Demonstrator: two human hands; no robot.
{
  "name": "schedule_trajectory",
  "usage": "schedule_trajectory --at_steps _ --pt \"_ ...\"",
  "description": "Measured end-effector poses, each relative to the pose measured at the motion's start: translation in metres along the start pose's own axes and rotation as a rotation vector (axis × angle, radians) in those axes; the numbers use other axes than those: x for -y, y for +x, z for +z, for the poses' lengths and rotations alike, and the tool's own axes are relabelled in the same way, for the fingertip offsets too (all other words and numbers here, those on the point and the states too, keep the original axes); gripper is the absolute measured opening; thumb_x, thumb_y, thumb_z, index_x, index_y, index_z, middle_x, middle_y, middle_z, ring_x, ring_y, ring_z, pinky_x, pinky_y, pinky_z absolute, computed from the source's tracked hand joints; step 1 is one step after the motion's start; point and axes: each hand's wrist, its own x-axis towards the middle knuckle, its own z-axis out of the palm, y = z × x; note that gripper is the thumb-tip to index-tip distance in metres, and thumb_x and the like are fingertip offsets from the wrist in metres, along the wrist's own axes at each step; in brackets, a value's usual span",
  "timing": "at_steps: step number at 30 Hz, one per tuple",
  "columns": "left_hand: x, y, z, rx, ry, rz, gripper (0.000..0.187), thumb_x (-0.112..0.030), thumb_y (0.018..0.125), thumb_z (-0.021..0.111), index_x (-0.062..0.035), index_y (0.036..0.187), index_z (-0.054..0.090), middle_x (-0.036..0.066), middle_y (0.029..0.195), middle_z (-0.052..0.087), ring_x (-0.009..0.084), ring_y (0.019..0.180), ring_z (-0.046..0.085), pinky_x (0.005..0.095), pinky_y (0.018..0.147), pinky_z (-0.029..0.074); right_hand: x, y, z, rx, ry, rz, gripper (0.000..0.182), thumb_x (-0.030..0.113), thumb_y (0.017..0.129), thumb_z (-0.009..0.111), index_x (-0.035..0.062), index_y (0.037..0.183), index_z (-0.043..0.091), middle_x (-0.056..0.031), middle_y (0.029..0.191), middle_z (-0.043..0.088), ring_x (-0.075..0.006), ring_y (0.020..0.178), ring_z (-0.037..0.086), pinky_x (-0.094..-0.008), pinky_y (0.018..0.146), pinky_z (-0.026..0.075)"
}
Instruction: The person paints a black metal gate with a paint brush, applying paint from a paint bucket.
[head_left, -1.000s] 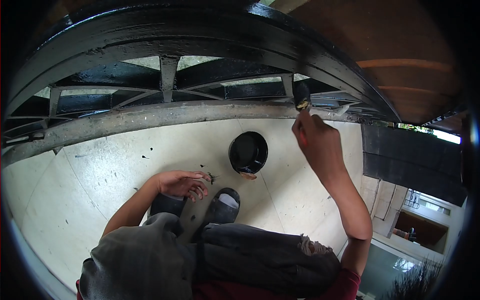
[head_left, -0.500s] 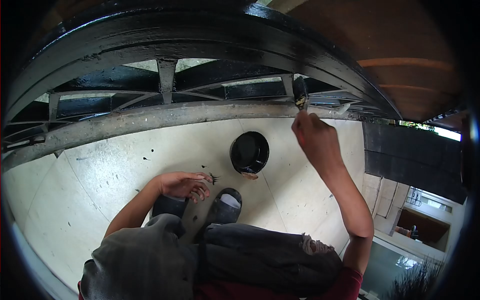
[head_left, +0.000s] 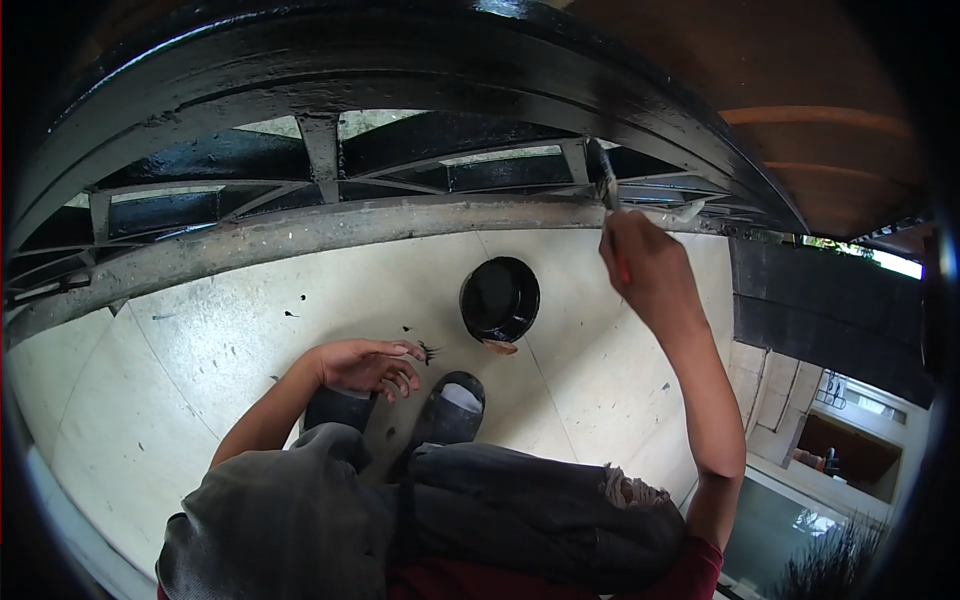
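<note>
Right hand [head_left: 652, 268] closed round red-handled, dark-headed paintbrush [head_left: 605, 180], head at glossy black metal frame [head_left: 400, 92]. Left hand [head_left: 368, 367] loosely half-curled; round black pot [head_left: 525, 308] on pale tiled floor [head_left: 240, 345].

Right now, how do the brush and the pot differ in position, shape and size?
The brush is held up at the gate in the right hand, while the pot sits on the floor, untouched by either hand. The brush is long and slim; the pot is round and open-topped. The pot looks much wider than the brush. Both show black: the brush's bristles and the pot's inside.
</note>
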Motion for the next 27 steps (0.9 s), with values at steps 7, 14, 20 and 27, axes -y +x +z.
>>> schedule_trajectory --at_steps 7,14,20,27 --pt "0.001 0.0 -0.002 0.008 -0.005 0.015 0.045 -0.044 0.101 0.052 -0.0152 0.136 0.048 0.015 0.122 0.06 0.0232 0.111 0.06 0.0395 0.093 0.047 0.0 0.008 -0.013 0.008 0.12 0.117 0.014 0.001 0.088 0.066 0.0017 0.099 0.057 -0.0187 0.083 0.066 -0.0363 0.071 0.068 -0.0436 0.06 0.053" --pt "0.002 0.0 -0.003 0.023 -0.022 0.011 0.045 -0.042 0.103 0.051 -0.0143 0.138 0.048 0.013 0.121 0.061 0.0208 0.11 0.061 0.0368 0.092 0.048 0.008 0.01 -0.029 0.031 0.169 0.196 0.018 -0.001 0.085 0.066 0.0012 0.101 0.056 -0.0173 0.079 0.065 -0.0357 0.069 0.067 -0.042 0.061 0.054" --pt "0.001 0.0 0.0 0.023 -0.028 0.009 0.046 -0.041 0.102 0.052 -0.0138 0.139 0.047 0.016 0.122 0.06 0.023 0.111 0.06 0.039 0.094 0.048 0.022 -0.027 -0.071 0.228 0.287 0.323 0.012 -0.001 0.085 0.069 0.0015 0.087 0.058 -0.0147 0.071 0.063 -0.0313 0.062 0.065 -0.0319 0.059 0.049" --pt "0.0 0.002 -0.004 -0.042 -0.06 -0.023 0.047 -0.041 0.1 0.053 -0.0147 0.138 0.049 0.019 0.125 0.058 0.0288 0.114 0.058 0.0423 0.097 0.046 0.032 -0.125 -0.083 0.221 0.63 0.805 0.019 0.008 0.084 0.077 0.0041 0.093 0.061 -0.0112 0.072 0.067 -0.0268 0.059 0.065 -0.032 0.056 0.047"
